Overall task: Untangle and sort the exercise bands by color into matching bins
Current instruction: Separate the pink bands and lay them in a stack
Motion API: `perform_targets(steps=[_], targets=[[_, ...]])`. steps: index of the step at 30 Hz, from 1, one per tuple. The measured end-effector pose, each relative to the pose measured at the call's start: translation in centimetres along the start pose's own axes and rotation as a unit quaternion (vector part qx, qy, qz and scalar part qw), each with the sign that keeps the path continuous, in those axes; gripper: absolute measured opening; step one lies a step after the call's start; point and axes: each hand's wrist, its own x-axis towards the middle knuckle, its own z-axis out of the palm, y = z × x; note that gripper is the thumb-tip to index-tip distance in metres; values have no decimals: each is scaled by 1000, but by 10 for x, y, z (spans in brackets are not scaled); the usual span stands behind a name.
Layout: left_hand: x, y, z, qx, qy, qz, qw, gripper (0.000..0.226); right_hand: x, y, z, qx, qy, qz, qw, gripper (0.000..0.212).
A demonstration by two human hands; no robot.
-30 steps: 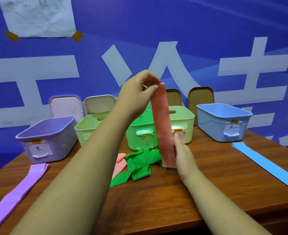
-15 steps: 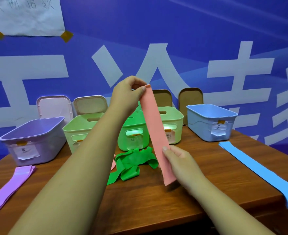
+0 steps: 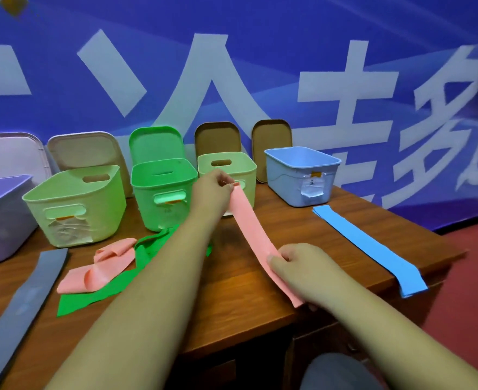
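A pink band [image 3: 253, 232] is stretched flat and low over the table between my two hands. My left hand [image 3: 211, 190] pinches its far end in front of the pale green bin [image 3: 226, 163]. My right hand [image 3: 302, 270] grips its near end by the table's front edge. A second pink band [image 3: 107, 263] lies crumpled and tangled with a green band [image 3: 97, 298], partly hidden under my left forearm. A blue band [image 3: 373, 249] lies flat at the right, its end hanging over the edge. A purple-grey band [image 3: 21, 302] lies at the left.
Five open bins line the back of the wooden table [image 3: 232, 313]: purple [image 3: 4, 220], pale green [image 3: 74, 204], bright green [image 3: 163, 190], pale green, blue [image 3: 299, 175]. Lids lean on the blue wall behind. The table's right and front edges are close.
Both hands lowered the pink band from nearly upright to a low slant over the table. My view swung down and to the right.
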Motion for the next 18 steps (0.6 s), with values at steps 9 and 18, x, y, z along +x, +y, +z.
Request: perform_targets(steps=[9, 18], targets=[[-16, -37, 46, 171, -73, 36, 982, 17, 15, 5, 0, -14, -17, 74, 997, 26], [-24, -44, 59, 308, -122, 87, 939, 22, 21, 4, 1, -127, -8, 62, 990, 31]])
